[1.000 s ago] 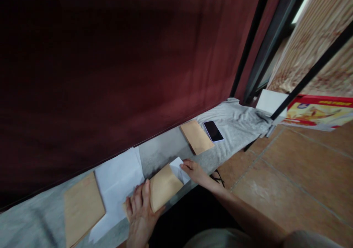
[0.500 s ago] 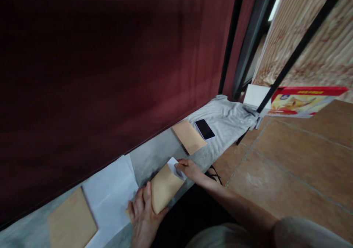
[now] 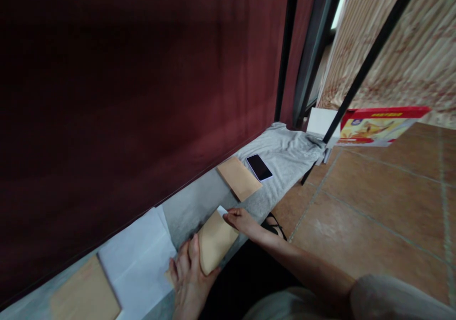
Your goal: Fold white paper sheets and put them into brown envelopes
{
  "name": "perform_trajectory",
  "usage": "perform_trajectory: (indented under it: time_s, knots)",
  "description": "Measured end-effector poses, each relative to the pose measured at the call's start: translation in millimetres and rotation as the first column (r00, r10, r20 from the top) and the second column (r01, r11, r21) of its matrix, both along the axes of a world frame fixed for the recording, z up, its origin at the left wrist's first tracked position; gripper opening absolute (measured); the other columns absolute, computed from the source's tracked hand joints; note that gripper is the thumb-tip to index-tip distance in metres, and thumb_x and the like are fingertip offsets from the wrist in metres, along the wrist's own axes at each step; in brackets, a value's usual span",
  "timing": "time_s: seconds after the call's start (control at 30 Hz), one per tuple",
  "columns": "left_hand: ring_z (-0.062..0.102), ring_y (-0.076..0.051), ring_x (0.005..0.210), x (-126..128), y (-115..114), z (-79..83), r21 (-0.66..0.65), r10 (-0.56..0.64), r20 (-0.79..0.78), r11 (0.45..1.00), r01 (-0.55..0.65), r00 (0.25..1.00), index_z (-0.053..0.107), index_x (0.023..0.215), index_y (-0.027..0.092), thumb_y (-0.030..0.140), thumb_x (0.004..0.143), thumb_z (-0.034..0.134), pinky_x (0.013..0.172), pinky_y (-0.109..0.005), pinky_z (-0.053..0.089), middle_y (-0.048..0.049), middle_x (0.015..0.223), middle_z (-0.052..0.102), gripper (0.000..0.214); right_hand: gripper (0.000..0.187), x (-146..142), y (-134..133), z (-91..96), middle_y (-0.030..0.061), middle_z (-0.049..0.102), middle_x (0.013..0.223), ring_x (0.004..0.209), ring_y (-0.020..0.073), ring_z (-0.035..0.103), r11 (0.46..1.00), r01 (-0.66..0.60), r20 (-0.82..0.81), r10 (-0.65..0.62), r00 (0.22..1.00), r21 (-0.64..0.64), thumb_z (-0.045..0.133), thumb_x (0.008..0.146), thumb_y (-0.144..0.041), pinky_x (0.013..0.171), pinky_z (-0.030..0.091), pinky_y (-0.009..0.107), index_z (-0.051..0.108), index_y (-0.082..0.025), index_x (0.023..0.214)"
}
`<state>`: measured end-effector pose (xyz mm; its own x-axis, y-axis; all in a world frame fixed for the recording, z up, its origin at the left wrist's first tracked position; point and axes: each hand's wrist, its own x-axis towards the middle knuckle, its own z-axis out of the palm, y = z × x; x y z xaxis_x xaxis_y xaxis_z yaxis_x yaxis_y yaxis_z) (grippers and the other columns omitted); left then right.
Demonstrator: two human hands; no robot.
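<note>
Here, your left hand point(image 3: 190, 275) grips the lower-left end of a brown envelope point(image 3: 218, 241), its fingers bent over one edge and its thumb along the edge nearer your body. Your right hand point(image 3: 240, 219) is closed at the envelope's opposite end, thumb and fingers pinching a folded white paper point(image 3: 221, 211), of which only a small corner shows at the mouth. The envelope thus lies directly between your two hands, tilted, just in front of your lap. A scrap of brown paper point(image 3: 169, 277) peeks out by your left fingers; you cannot tell whether it belongs to the envelope.

Left of your left hand, loose white sheets point(image 3: 137, 263) lie spread out, and a second brown envelope point(image 3: 85, 291) sits at their outer side. Beyond your right hand, a third envelope point(image 3: 239, 178) rests flat, with a dark-screened phone point(image 3: 259, 168) just beside it. All of these lie on a grey cloth point(image 3: 288, 144) along a dark red panel point(image 3: 160, 97). Farther right, a red and yellow box point(image 3: 377, 127) stands out above the tiled floor point(image 3: 363, 215).
</note>
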<state>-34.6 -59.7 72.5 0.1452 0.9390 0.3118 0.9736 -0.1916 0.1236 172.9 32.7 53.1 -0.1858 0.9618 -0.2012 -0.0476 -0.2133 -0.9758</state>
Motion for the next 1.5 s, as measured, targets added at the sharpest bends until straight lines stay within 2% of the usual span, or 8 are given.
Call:
perform_trajectory:
  time_s: [0.23,0.47,0.7,0.9,1.03,1.23,1.4,1.5]
  knots:
    - [0.044,-0.036,0.134,6.6,4.8,-1.8,0.014,-0.067,-0.017,0.998,0.067,0.998,0.013,0.159,0.022,0.037,0.079,0.067,0.117,-0.060,0.025,-0.0179,0.143,0.047,0.098,0.030,-2.6,3.2,-3.0,0.0009,0.062,0.074,0.074,0.0166,0.058,0.998,0.002,0.159,-0.012,0.987,0.065,0.064,0.081,-0.023,0.066,0.042,0.027,0.055,-0.020,0.053]
    - [0.043,-0.037,0.135,6.8,8.6,-3.6,0.055,-0.095,-0.026,0.994,0.096,0.995,0.018,0.159,0.017,0.041,0.082,0.065,0.116,-0.060,0.026,-0.0197,0.142,0.048,0.093,0.026,11.6,0.0,6.3,0.0010,0.063,0.083,0.077,0.0149,0.058,0.991,-0.055,0.286,0.018,0.958,0.121,0.067,0.079,-0.018,0.068,0.042,0.025,0.058,-0.019,0.055]
    - [0.045,-0.036,0.133,9.0,11.9,1.4,0.049,-0.129,0.010,0.991,0.128,0.992,0.022,0.158,0.018,0.047,0.085,0.062,0.116,-0.056,0.028,-0.0197,0.141,0.049,0.089,0.021,19.3,-1.5,9.4,-0.0009,0.060,0.070,0.068,0.0155,0.055,0.984,-0.061,0.314,0.006,0.949,0.167,0.070,0.077,-0.019,0.062,0.038,0.026,0.063,-0.021,0.057]
    - [0.043,-0.036,0.136,7.5,13.4,-0.3,0.039,-0.133,0.020,0.990,0.133,0.991,0.020,0.158,0.019,0.046,0.086,0.060,0.118,-0.057,0.024,-0.0196,0.143,0.048,0.087,0.008,18.7,-3.7,6.3,0.0001,0.064,0.077,0.073,0.0181,0.058,0.980,0.015,0.277,-0.071,0.958,0.200,0.072,0.073,-0.019,0.066,0.041,0.028,0.066,-0.022,0.068]
    - [0.040,-0.037,0.139,7.5,16.1,1.9,0.055,-0.143,0.018,0.988,0.142,0.990,0.023,0.157,0.018,0.046,0.085,0.061,0.119,-0.058,0.021,-0.0210,0.143,0.047,0.087,0.010,17.0,-8.5,9.0,-0.0021,0.063,0.076,0.069,0.0159,0.057,0.984,0.095,0.165,-0.119,0.979,0.147,0.070,0.073,-0.020,0.062,0.040,0.026,0.062,-0.023,0.078]
    - [0.036,-0.036,0.143,5.8,21.8,8.7,0.061,-0.183,-0.033,0.981,0.185,0.983,0.016,0.159,0.019,0.037,0.086,0.060,0.120,-0.060,0.019,-0.0206,0.146,0.045,0.086,0.046,18.3,-12.0,16.0,-0.0075,0.058,0.075,0.060,0.0125,0.051,0.967,0.224,0.016,-0.228,0.974,0.123,0.068,0.065,-0.013,0.054,0.036,0.023,0.057,-0.025,0.108]
    - [0.026,-0.038,0.149,3.4,27.6,14.9,0.039,-0.202,-0.023,0.978,0.203,0.979,0.021,0.158,0.023,0.034,0.087,0.061,0.120,-0.063,0.015,-0.0195,0.158,0.036,0.083,0.015,20.0,-3.4,14.0,-0.0054,0.059,0.061,0.055,0.0129,0.051,0.981,0.104,-0.183,-0.133,0.974,-0.163,0.066,0.060,-0.014,0.052,0.036,0.024,0.065,-0.019,0.074]
    - [0.022,-0.040,0.151,3.7,26.8,10.9,0.066,-0.133,0.090,0.990,0.128,0.987,0.023,0.158,0.024,0.041,0.086,0.064,0.119,-0.067,0.016,-0.0194,0.164,0.024,0.084,0.013,20.1,0.1,10.4,-0.0057,0.059,0.059,0.056,0.0120,0.051,0.969,0.153,-0.237,-0.197,0.951,-0.194,0.066,0.057,-0.014,0.055,0.038,0.023,0.063,-0.019,0.069]
